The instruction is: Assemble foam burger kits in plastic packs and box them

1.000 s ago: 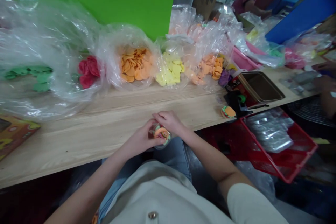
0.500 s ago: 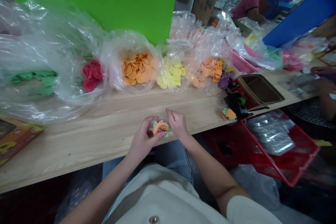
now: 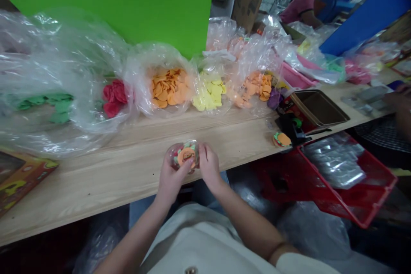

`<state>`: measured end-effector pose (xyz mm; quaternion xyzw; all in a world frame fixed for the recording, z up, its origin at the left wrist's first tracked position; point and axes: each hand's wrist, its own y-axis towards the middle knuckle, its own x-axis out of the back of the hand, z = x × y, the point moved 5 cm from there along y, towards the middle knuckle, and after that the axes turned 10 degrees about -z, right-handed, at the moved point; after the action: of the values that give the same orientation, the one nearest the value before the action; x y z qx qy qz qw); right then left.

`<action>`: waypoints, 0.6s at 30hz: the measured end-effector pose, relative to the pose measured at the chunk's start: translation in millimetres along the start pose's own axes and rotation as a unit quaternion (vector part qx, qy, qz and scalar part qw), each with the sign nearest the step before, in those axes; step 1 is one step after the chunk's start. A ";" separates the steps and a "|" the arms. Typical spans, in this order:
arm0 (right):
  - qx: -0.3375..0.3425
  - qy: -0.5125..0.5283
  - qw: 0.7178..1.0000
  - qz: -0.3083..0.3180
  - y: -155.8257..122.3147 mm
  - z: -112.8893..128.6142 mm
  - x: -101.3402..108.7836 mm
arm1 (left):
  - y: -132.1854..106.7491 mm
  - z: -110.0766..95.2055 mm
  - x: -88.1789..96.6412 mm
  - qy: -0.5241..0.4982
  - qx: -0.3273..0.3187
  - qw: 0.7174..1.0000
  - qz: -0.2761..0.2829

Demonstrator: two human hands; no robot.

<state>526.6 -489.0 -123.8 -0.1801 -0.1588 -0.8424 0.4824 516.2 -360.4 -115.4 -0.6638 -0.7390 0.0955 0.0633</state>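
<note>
Both of my hands grip a small clear plastic pouch with a toy burger (image 3: 185,155) inside, orange on top with green and red layers. My left hand (image 3: 170,177) holds it from the left and below, thumb on its front. My right hand (image 3: 208,165) closes on its right side. They meet just above the near edge of the wooden table (image 3: 128,171). A second toy burger (image 3: 282,139) lies on the table to the right.
Clear bags line the back of the table with green (image 3: 48,105), red (image 3: 114,94), orange (image 3: 168,87), yellow (image 3: 210,92) and more orange pieces (image 3: 257,85). A brown tray (image 3: 319,107) and a black tool (image 3: 293,126) sit right. A red basket (image 3: 353,180) hangs below. Another person (image 3: 308,4) works beyond.
My hands have moved a little left and further over the table with the pouch, turning it so the orange top faces up. The view has shifted slightly.
</note>
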 end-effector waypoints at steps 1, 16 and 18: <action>-0.019 0.030 0.999 -0.015 -5.1 -4.2 1.2 | -4.5 -1.1 0.9 0.016 -0.034 0.999 -0.021; 0.203 -0.158 0.936 0.240 -99.9 -31.4 2.4 | -68.6 55.3 56.5 0.076 0.196 0.974 0.086; 0.209 -0.167 0.927 0.262 -108.9 -35.5 -0.4 | -77.3 60.4 61.4 0.087 0.202 0.972 0.078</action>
<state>426.7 -451.7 -165.6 -0.2490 -0.3567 -0.5915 0.6789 421.1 -310.7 -158.8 -0.6987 -0.6422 0.1891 0.2523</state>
